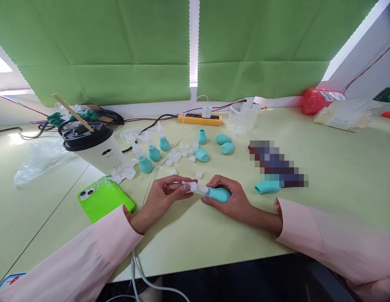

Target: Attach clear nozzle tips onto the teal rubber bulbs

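My right hand (235, 195) is wrapped round the teal bulb of a nasal aspirator (220, 194), whose clear nozzle points left. With thumb and fingers, my left hand (165, 193) pinches a small white piece (191, 186) at the nozzle's tip; I cannot tell whether it is paper or soft plastic. Beyond my left hand, several teal aspirators with clear nozzles stand upright, among them a near one (145, 163). Loose teal bulbs, such as one on its side (201, 154), lie past my hands. White scraps (173, 157) are scattered between them. Another teal bulb (266, 187) rests beyond my right wrist.
A black-lidded paper cup (99, 155) with a wooden stick and a green phone (103, 199) are at left. A white cable (147, 188) crosses the table to an orange power strip (199, 119). A pixelated object (276, 163) and a tissue pack (341, 115) lie at right.
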A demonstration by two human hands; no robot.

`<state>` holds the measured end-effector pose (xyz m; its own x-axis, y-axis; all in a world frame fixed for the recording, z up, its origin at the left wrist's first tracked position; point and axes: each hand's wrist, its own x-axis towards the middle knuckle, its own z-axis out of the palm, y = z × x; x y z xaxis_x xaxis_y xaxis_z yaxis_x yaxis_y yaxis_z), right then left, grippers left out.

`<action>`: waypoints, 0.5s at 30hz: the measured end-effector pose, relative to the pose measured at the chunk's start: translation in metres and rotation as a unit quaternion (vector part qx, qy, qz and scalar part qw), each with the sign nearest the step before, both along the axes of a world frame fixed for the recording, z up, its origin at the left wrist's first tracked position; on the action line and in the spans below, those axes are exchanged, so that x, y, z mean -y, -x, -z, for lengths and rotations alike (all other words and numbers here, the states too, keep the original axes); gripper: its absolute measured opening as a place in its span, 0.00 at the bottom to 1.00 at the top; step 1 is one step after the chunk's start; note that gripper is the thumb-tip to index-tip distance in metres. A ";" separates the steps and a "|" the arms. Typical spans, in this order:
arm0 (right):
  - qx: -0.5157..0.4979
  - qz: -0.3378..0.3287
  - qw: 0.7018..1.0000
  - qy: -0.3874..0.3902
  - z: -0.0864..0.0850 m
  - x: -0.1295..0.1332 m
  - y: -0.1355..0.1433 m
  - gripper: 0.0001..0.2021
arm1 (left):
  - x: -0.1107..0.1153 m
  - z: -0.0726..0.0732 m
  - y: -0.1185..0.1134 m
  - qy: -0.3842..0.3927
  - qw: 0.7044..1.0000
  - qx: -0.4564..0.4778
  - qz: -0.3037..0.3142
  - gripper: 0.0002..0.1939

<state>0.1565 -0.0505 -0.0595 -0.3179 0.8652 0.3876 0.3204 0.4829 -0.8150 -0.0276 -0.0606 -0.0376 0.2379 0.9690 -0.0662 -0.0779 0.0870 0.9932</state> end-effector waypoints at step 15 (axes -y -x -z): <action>0.001 0.017 1.000 -0.004 -0.002 0.003 0.000 0.10 | -0.003 0.001 0.003 0.009 0.998 -0.027 0.053 0.08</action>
<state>0.1566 -0.0536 -0.0574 -0.2889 0.8726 0.3938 0.3376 0.4777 -0.8110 -0.0304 -0.0580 -0.0389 0.3355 0.9368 -0.0989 -0.0141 0.1100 0.9938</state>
